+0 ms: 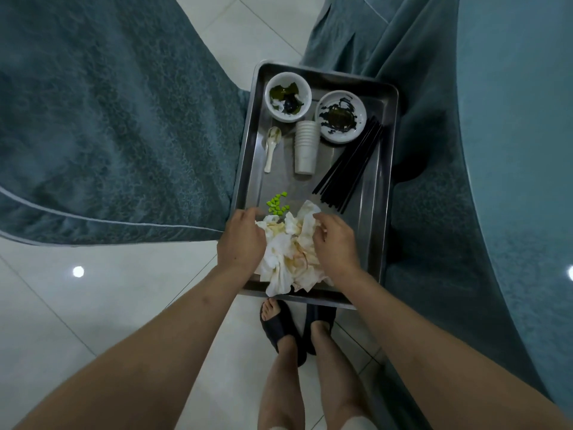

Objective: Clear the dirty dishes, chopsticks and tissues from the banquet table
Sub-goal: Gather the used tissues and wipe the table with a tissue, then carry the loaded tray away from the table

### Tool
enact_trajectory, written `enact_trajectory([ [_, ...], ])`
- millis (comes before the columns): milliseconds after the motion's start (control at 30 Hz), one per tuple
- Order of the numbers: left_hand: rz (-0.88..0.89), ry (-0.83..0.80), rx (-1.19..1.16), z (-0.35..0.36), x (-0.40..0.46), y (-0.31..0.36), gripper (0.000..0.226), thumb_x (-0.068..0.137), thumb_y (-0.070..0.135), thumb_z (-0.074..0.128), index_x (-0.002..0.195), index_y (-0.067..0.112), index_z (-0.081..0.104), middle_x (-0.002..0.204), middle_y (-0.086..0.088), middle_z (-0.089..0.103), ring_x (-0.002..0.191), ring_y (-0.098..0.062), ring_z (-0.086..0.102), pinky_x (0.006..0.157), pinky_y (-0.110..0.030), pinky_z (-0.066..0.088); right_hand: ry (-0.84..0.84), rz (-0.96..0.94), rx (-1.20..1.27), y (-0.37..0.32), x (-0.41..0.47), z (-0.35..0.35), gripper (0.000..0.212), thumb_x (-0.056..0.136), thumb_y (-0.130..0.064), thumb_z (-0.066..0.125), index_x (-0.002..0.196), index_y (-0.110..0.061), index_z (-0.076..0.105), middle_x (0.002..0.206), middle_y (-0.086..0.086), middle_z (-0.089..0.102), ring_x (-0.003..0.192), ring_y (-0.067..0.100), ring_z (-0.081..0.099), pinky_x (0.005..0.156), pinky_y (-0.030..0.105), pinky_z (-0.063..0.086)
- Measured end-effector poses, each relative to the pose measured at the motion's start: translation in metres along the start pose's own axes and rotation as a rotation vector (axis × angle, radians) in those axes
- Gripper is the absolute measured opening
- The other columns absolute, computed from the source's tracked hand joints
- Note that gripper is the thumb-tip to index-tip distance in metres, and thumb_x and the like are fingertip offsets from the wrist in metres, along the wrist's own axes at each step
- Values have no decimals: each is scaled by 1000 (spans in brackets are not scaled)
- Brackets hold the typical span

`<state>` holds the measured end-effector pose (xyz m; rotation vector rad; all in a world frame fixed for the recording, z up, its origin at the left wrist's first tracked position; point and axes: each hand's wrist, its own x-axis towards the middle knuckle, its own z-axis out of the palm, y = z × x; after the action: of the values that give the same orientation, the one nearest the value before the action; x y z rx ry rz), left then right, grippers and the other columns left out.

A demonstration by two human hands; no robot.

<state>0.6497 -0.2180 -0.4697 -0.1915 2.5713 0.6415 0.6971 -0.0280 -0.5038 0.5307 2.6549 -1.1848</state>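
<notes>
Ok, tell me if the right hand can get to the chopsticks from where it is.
Probably yes. The right hand rests on the tissues at the tray's near end, and the chopsticks lie loose just beyond it with nothing between them.

Both hands, left hand (240, 240) and right hand (335, 243), grip crumpled stained white tissues (288, 256) between them on a rectangular steel tray (376, 218); black chopsticks (350, 169) lie beyond the right hand.
</notes>
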Motion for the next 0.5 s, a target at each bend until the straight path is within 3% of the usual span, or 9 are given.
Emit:
enact_trajectory([
  [133, 13, 46, -2, 1, 17, 2, 32, 99, 9, 47, 127, 18, 59, 131, -5, 55, 117, -26, 55, 83, -44, 52, 70, 119, 8, 12, 17, -18, 32, 101, -10, 53, 129, -11, 67, 125, 5, 62, 110, 22, 61, 95, 40, 54],
  [233, 17, 94, -8, 3, 31, 4, 35, 100, 9, 49, 134, 13, 57, 135, -9, 54, 122, -29, 53, 91, -45, 50, 118, 186, -10, 23, 27, -32, 33, 103, -14, 51, 132, -16, 65, 126, 2, 61, 111, 19, 60, 93, 34, 53],
  [400, 65, 157, 26, 5, 59, 6, 41, 100, 9, 52, 142, 9, 52, 141, -13, 49, 127, -31, 50, 101, -45, 49, 203, 224, -17, 48, 43, -43, 32, 101, -12, 53, 131, -10, 64, 133, 6, 58, 120, 23, 57, 104, 41, 50],
  [500, 43, 166, 47, 8, 72, 5, 45, 101, 11, 51, 146, 10, 47, 148, -15, 42, 132, -33, 44, 104, -47, 46, 250, 262, -42, 60, 46, -45, 31, 99, -11, 56, 128, -11, 65, 135, 6, 56, 119, 25, 57, 102, 46, 51],
])
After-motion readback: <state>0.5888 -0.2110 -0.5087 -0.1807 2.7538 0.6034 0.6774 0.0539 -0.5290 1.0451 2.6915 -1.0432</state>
